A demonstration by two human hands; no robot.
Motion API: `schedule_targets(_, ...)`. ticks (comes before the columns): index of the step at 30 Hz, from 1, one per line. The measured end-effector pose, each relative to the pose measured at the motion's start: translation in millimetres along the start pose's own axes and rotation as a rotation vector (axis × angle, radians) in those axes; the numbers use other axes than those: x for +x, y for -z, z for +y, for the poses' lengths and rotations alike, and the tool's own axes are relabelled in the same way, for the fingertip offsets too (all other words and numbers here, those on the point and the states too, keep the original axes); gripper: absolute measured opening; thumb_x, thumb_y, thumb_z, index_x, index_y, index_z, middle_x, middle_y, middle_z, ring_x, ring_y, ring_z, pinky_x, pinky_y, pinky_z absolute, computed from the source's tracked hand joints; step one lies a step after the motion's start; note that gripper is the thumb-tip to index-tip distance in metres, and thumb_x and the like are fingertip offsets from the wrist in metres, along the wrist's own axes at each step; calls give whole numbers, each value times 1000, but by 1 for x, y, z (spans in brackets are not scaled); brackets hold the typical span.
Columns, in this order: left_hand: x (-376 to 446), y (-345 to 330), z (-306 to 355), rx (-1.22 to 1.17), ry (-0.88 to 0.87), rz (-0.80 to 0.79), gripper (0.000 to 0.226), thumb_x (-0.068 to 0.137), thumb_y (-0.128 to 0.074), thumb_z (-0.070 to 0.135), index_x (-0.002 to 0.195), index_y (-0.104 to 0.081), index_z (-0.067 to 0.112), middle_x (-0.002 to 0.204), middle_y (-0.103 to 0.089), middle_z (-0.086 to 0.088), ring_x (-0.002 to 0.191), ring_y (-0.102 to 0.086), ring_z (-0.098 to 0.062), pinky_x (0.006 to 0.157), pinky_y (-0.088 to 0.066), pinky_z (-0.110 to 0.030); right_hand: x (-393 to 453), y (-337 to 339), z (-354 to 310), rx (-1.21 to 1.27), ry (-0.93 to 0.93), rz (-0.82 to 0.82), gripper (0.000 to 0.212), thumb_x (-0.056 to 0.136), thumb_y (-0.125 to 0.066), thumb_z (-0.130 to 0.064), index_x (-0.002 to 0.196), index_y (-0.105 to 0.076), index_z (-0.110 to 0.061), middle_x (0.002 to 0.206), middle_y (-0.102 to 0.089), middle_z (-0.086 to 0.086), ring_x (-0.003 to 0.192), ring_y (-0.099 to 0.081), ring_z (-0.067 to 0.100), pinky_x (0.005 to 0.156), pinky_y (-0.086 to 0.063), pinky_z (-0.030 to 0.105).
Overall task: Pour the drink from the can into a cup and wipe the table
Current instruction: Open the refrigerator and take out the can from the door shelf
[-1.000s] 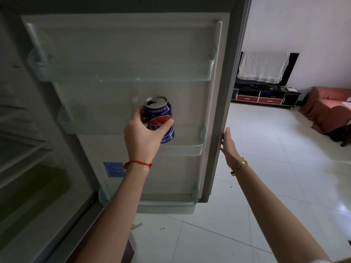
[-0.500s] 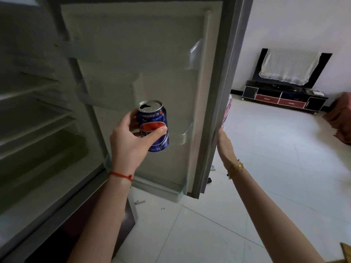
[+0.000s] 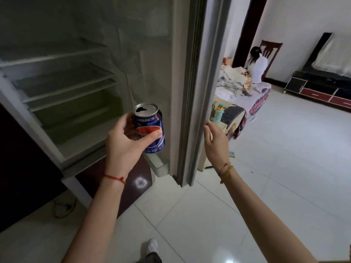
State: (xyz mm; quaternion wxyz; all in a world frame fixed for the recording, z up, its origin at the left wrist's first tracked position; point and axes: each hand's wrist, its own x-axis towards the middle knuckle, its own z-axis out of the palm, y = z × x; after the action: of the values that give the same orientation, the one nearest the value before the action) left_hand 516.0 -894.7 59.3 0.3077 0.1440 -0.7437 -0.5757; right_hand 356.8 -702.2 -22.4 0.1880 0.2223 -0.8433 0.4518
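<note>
One can [image 3: 149,128], blue and already opened, sits at the centre of the frame. Two hands show: the left hand [image 3: 125,143] lower centre, the right hand [image 3: 215,142] just right of centre. There are two bracelets, a red string [image 3: 115,178] and a gold chain [image 3: 225,171]. One fridge door [image 3: 197,82] stands mid-frame. One shoe [image 3: 152,246] shows at the bottom edge, and one seated person [image 3: 256,67] at upper right.

- Left hand [image 3: 123,143], red string at the wrist, fingers curled in a grip, arm reaching forward.
- Right hand [image 3: 216,142], gold bracelet at the wrist, fingers loosely bent, arm extended farther right.
</note>
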Motion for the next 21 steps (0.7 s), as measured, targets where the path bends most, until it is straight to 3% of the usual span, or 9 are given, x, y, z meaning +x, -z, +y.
schedule_targets(2, -15, 14, -2, 13, 10, 23, 68, 63, -90, 21, 124, -62, 22, 109, -69, 14, 96, -65, 7, 79, -54, -13, -13, -11, -7, -43, 64, -34, 31, 104, -37, -33, 124, -56, -19, 115, -62, -2, 111, -56, 19, 92, -48, 36)
schedule_targets(6, -38, 45, -8, 52, 42, 83, 71, 63, -89, 24, 128, -59, 24, 113, -68, 14, 103, -64, 3, 85, -54, -20, -36, -32, -38, -21, 190, -90, 40, 104, -36, -31, 141, -45, -20, 135, -56, 0, 127, -49, 14, 105, -44, 38)
schedule_targets(9, -51, 70, -11, 68, 58, 141, 74, 64, -89, 25, 131, -57, 22, 118, -67, 10, 106, -64, -1, 86, -55, -21, -50, -49, -66, 4, 260, -113, 44, 103, -40, -26, 146, -37, -18, 143, -50, 2, 133, -44, 15, 108, -42, 41)
schedule_targets(14, -65, 112, -19, 82, 71, 226, 72, 64, -88, 24, 129, -58, 22, 116, -67, 12, 103, -63, 6, 80, -54, -13, -58, -83, -109, 10, 382, -148, 61, 98, -50, -32, 151, -28, -11, 156, -32, 5, 144, -29, 19, 116, -32, 45)
schedule_targets(21, -68, 177, -41, 138, 99, 328, 74, 65, -88, 25, 132, -56, 23, 122, -66, 9, 113, -61, -7, 93, -54, -30, -54, -155, -167, -24, 533, -175, 74, 94, -54, -40, 153, -20, -11, 162, -14, 3, 150, -9, 19, 122, -18, 41)
